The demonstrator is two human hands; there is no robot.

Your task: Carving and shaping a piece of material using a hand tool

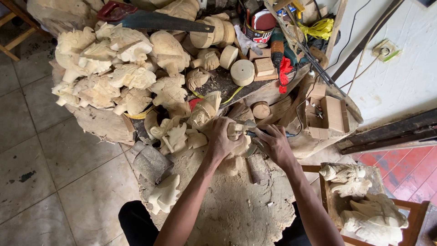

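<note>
Pale, raw wood is what we see nearly everywhere from the head camera. Our left hand (pixel 221 136) is clamped around a small wooden carving (pixel 236 136) at the middle of the sawdust-strewn tabletop (pixel 236 209), pinning it in place. Our right hand (pixel 274 143) is closed on a metal carving tool (pixel 253 133), its tip touching the carving just beside the left hand's fingers.

We take the carving as our landmark. Just to its left lie a few half-shaped pieces (pixel 175 136) of the same pale wood. Farther up and to the left sits a large heap of finished-looking figures (pixel 114 73). Above that heap, well away from the carving, rests a hand saw (pixel 154 20) with a red handle. Up and to the right of the carving stand round wooden blanks (pixel 242 72) and small square blocks (pixel 264 66). Down and to the right, on a separate wooden stool (pixel 416 214), lie more carved figures (pixel 368 214).

Our judgement is that the work on this piece is partway through: its outline looks roughed out, but the hands hide most of it, so we cannot tell how much detail remains. The heap suggests many pieces are already shaped, while the blanks look untouched.
</note>
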